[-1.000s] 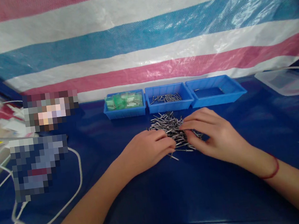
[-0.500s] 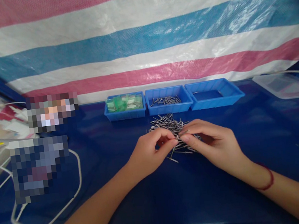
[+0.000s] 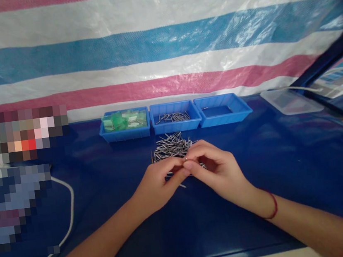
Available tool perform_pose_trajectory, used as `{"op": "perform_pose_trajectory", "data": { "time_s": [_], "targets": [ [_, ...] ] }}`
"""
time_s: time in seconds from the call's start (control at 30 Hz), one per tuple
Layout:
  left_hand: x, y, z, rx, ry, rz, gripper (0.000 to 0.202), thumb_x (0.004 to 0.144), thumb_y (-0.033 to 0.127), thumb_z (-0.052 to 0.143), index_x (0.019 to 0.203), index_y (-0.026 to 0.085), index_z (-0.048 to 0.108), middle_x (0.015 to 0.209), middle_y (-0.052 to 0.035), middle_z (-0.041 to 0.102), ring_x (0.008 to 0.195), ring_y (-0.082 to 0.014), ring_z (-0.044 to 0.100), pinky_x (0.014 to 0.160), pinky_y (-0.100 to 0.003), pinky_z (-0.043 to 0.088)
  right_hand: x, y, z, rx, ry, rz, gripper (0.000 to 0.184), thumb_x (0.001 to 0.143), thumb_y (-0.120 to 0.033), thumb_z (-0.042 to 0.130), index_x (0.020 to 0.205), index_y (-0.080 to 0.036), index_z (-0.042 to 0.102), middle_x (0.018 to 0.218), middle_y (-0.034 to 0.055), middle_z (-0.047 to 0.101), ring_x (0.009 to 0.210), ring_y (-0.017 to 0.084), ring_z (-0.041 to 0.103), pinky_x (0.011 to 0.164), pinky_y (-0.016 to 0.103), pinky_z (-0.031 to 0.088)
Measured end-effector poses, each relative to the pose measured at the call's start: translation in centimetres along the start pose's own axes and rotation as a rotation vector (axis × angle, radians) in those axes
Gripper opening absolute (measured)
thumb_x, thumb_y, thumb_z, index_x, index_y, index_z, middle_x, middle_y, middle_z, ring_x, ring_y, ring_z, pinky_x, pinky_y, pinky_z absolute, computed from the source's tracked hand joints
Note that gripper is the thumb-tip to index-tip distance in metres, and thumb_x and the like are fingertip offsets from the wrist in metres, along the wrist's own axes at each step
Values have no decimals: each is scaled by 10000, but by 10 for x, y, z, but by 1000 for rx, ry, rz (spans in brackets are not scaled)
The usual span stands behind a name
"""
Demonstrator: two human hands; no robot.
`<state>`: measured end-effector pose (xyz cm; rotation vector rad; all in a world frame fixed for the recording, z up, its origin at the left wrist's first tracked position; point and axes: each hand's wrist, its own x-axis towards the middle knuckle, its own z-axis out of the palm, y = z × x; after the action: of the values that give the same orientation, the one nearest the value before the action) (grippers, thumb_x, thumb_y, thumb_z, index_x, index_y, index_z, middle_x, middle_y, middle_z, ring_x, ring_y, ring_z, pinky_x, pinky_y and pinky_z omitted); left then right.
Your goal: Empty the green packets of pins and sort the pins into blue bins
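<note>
My left hand [image 3: 159,184] and my right hand [image 3: 219,170] meet over a pile of thin metal rods [image 3: 172,145]. The fingertips of both hands are pinched together and touching. A tiny shiny end of a thin metal rod [image 3: 186,159] shows between them; my fingers hide the remainder. The loose rods, silver and dark, lie criss-cross on the blue tabletop [image 3: 184,231], partly covered by my hands.
Behind the pile, three blue bins stand in a row: a left bin [image 3: 125,135] with green-and-clear packets, a middle bin [image 3: 177,126] with metal rods, and a right bin [image 3: 226,118] with a few small pieces. A translucent lid [image 3: 293,102] lies right; a white cable [image 3: 71,199] loops left.
The view has turned right, so the bins and pile appear further left. My fingertips have drawn closer together, and the thin metal rod that showed between them is now mostly hidden.
</note>
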<state>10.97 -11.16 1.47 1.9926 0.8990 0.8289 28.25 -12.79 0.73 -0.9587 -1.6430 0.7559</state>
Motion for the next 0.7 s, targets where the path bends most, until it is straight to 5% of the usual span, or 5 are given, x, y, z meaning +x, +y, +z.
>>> {"op": "perform_pose_trajectory", "data": {
  "time_s": [0.27, 0.7],
  "targets": [
    [0, -1, 0, 8, -18, 31, 168, 924, 282, 533, 873, 171, 648, 816, -31, 679, 740, -147, 623, 683, -244, 484, 0, -3, -1, 5, 9, -16, 21, 840, -221, 646, 837, -231, 664, 792, 28, 639, 741, 166, 604, 625, 313, 516],
    [2, -3, -7, 131, 241, 246, 68, 811, 187, 694, 841, 186, 632, 866, -28, 641, 802, -136, 620, 737, -253, 492, 2, -5, -8, -149, 26, -148, 122, 848, -153, 601, 892, -241, 672, 791, 27, 656, 734, 164, 618, 632, 313, 517]
  ]
}}
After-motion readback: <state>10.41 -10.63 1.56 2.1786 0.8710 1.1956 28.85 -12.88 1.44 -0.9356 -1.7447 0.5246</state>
